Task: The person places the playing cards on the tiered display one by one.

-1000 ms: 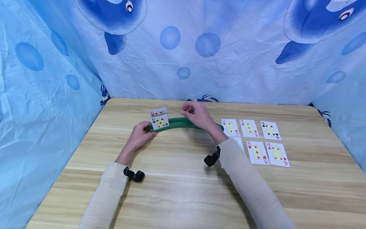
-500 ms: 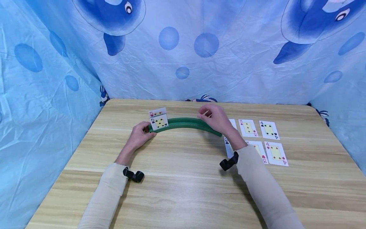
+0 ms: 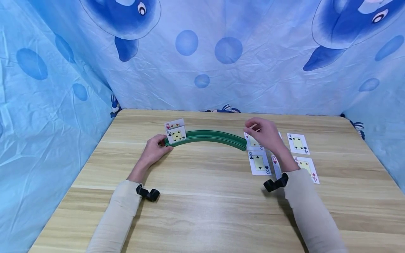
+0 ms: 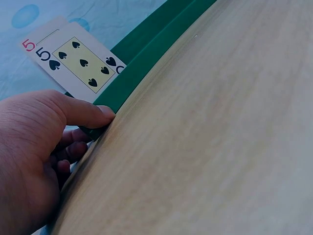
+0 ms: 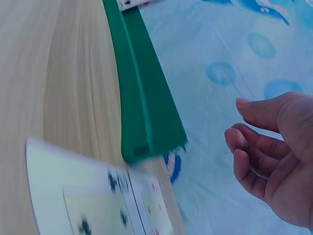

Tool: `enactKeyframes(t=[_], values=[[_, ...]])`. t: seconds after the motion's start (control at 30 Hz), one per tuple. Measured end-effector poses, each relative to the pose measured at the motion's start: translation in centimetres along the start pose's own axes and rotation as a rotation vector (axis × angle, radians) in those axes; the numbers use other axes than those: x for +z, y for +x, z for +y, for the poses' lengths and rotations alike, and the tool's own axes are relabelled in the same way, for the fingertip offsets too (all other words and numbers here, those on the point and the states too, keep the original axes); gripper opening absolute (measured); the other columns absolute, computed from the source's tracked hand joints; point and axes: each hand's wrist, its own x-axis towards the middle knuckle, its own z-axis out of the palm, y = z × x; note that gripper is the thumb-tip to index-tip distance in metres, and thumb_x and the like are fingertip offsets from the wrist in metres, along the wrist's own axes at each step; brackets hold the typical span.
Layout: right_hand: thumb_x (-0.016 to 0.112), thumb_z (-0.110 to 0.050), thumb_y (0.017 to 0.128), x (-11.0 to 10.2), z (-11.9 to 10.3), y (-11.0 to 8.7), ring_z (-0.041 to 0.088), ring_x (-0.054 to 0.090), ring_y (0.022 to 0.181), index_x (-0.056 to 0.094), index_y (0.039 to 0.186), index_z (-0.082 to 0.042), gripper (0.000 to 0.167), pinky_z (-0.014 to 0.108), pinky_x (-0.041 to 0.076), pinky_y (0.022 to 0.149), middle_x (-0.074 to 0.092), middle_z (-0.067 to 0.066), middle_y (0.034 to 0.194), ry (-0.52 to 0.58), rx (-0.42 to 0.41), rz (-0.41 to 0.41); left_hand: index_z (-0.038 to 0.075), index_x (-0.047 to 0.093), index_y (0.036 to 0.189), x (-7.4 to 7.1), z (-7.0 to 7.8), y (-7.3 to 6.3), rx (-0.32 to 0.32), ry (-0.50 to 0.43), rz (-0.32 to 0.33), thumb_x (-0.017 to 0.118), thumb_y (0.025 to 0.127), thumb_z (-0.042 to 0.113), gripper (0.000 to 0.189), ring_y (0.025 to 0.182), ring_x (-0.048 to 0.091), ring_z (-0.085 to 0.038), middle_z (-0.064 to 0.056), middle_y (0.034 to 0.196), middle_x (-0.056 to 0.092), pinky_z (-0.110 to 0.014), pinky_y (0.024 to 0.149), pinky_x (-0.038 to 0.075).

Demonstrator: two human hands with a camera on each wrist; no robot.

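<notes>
A curved green card holder (image 3: 215,137) lies on the wooden table. At its left end my left hand (image 3: 154,149) grips it, the thumb (image 4: 93,113) pressed on the front side in the left wrist view. Just beside that hand, a five of spades (image 3: 176,135) stands in the front slot and a five of hearts (image 3: 174,124) behind it. My right hand (image 3: 265,135) holds nothing; its fingers are loosely bent in the right wrist view. It hovers over the two of diamonds (image 3: 254,143) and hides most of the card to its right.
Right of the holder lie the two of clubs (image 3: 259,162), the partly covered three of hearts (image 3: 276,166), the four of diamonds (image 3: 305,167) and the four of spades (image 3: 298,143). A blue patterned curtain (image 3: 202,59) hangs behind the table.
My right hand has moved right from above the holder's middle to above the laid-out cards. My left hand keeps its grip on the holder's end.
</notes>
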Motion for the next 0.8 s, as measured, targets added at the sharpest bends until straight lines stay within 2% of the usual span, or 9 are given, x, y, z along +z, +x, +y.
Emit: enactKeyframes(t=[0.27,0.6,0.8], values=[[0.065,-0.023,0.098,-2.6,2.7,-1.5,0.029,0.068,0.096,0.068,0.119,-0.007,0.026,0.03,0.049,0.078,0.072,0.015,0.113,-0.075,0.096,0.042,-0.005,0.063,0.124,-0.1,0.0,0.1,-0.001,0.0,-0.002,0.073,0.088,0.01,0.041,0.098,0.054,-0.03,-0.02,0.112,0.061,-0.034,0.083,0.042],[0.064,-0.025,0.098,-5.2,5.5,-3.3,0.033,0.066,0.096,0.067,0.12,-0.002,0.032,0.02,0.045,0.071,0.071,0.019,0.112,-0.125,0.121,0.073,-0.004,0.062,0.126,-0.1,-0.1,0.0,-0.013,-0.013,-0.009,0.072,0.088,0.009,0.042,0.101,0.054,-0.03,-0.022,0.117,0.061,-0.035,0.084,0.043],[0.064,-0.022,0.098,-6.7,7.4,-4.1,0.037,0.064,0.099,0.067,0.119,0.0,0.031,0.022,0.042,0.074,0.069,0.023,0.113,-0.16,0.145,0.095,-0.004,0.062,0.126,-0.2,0.0,0.1,-0.014,-0.012,-0.011,0.072,0.089,0.01,0.041,0.1,0.053,-0.03,-0.021,0.116,0.061,-0.035,0.084,0.042]])
